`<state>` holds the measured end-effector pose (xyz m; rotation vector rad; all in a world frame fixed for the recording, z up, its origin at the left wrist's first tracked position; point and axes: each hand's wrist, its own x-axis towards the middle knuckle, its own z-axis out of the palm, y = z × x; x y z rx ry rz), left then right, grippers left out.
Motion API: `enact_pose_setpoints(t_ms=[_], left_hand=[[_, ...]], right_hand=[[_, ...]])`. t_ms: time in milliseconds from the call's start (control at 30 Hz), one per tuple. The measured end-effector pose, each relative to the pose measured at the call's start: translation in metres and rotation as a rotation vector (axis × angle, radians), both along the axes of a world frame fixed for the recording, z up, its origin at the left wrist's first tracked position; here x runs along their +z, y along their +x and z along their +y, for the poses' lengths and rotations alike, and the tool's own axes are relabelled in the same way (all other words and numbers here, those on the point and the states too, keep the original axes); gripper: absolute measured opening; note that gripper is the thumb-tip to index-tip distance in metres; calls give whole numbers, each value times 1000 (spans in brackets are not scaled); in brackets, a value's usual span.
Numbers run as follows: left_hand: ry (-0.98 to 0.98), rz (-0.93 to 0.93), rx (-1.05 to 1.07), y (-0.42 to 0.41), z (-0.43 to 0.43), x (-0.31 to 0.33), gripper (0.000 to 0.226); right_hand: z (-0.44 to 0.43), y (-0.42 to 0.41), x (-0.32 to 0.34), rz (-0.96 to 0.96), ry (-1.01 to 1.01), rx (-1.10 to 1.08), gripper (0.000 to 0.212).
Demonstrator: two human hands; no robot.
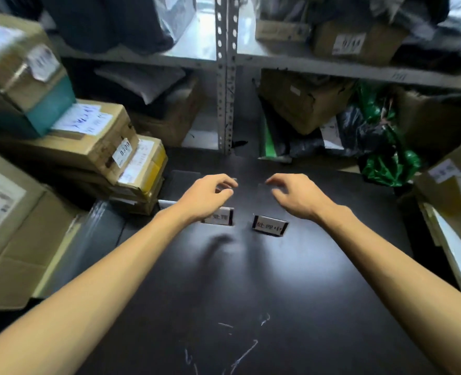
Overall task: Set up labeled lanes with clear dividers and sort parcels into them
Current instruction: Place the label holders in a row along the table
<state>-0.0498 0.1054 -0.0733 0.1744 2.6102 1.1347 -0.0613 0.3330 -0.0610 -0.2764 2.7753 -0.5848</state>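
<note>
Head view: both hands hover half-curled and empty over a dark surface (pixel 251 280), left hand (pixel 206 196) above one label stand (pixel 219 219), right hand (pixel 295 197) beyond another (pixel 269 226). Lane setup seems underway; dividers likely come next. Cardboard parcels (pixel 94 136) wait stacked at the left edge.

Both forearms bare, no sleeves; left hand (pixel 206 196), right hand (pixel 295 197).

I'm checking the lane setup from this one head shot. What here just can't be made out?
- Left label: its left part is hidden behind the left hand's wrist.
- Clear dividers: dark shapes beyond both hands blend into the black table; outlines unclear.
- Right hand: whether its fingers touch anything is unclear.
- Box stickers: too small and blurred to read.
- Box at left: cut off by the frame edge.
</note>
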Motion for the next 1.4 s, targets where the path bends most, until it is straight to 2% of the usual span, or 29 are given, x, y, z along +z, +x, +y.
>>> enact_pose_setpoints(t_ms=[233, 467, 567, 667, 767, 900, 1133, 1233, 1300, 1400], left_hand=[[24, 14, 134, 7, -84, 15, 19], [80, -85, 306, 27, -148, -49, 20], [70, -131, 343, 30, -158, -84, 25], [55, -169, 389, 29, -165, -115, 35], [9, -184, 387, 25, -168, -128, 49], [48, -211, 384, 18, -163, -119, 56], [125, -212, 369, 13, -148, -96, 42], [162, -150, 376, 7, -137, -81, 24], [232, -123, 393, 1, -126, -66, 11], [410, -90, 375, -9, -105, -40, 9]], right_hand=[[-95, -19, 18, 49, -109, 100, 32], [-178, -25, -39, -61, -111, 177, 37], [-204, -30, -72, -80, 11, 214, 38], [-216, -34, -98, -53, 93, 244, 27], [-214, -39, -101, 14, 117, 276, 25], [-206, -41, -84, 46, 65, 268, 24], [-183, -43, -39, 124, -35, 257, 20], [-166, -43, -25, 85, -99, 207, 19], [-152, -42, -14, 62, -178, 159, 18], [-129, -36, 7, 23, -378, 49, 17]])
